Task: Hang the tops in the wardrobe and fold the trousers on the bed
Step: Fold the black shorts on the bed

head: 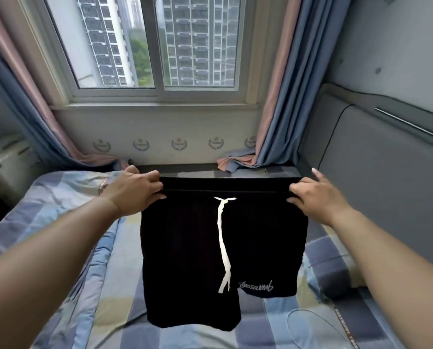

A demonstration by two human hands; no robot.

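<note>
**Shorts held up over the bed, ready for folding**

A person holds a pair of black shorts [220, 250] in the air above the bed [66, 210], facing a window [157, 44] that looks out on tower blocks. The left hand [134, 190] grips one end of the waistband and the right hand [313, 195] pinches the other, its forefinger lifted clear of the cloth. The waistband runs level from hand to hand, straight across the view, and the legs hang down from it toward the person, so the long axis of the shorts is upright and both hands are equally near. A white drawstring [223, 243] dangles down the front, beside pale lettering on one leg. The hems appear to hang clear of the checked bedcover, though the angle makes that hard to judge. Curtains [283, 91] frame the window on both sides, and a padded headboard [376, 172] stands to the right. The fold has not yet begun; the likely next move is to lower the shorts flat onto the bed.
</note>
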